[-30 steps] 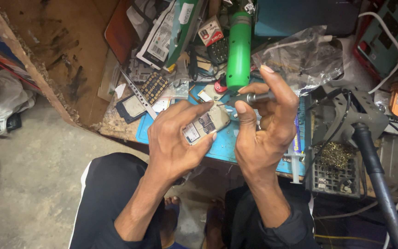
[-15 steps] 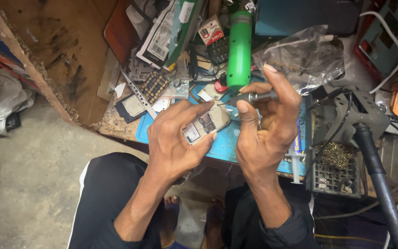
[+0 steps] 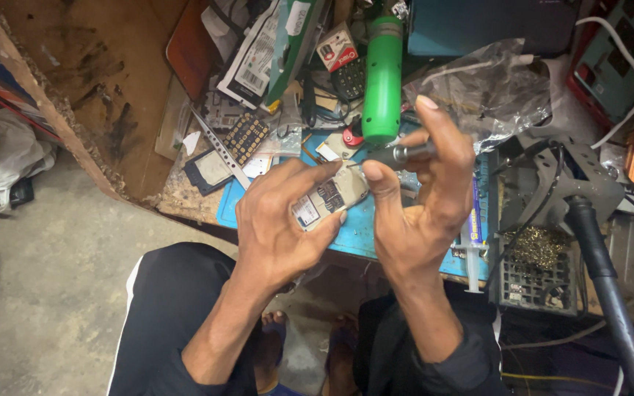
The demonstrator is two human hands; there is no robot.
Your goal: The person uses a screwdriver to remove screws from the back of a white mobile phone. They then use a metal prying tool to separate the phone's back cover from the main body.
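Note:
My left hand [image 3: 284,220] grips a small opened mobile phone [image 3: 328,202], its bare back with a sticker turned up, above the blue work mat [image 3: 365,235]. My right hand [image 3: 423,194] pinches a thin metal screwdriver [image 3: 394,154] between thumb and fingers, its tip pointing left at the phone's upper edge. Both hands hover over the bench's near edge, above my knees.
A green cylindrical tool [image 3: 383,77] lies just beyond the hands. Keypads, circuit boards and cards [image 3: 247,136] litter the wooden bench at left. A crumpled clear bag [image 3: 489,92], a black stand [image 3: 566,183] with hose and a brass-wool tray [image 3: 537,264] stand at right.
My right hand has shifted slightly with the screwdriver, its fingers a little more upright. The left hand and the phone stay in place.

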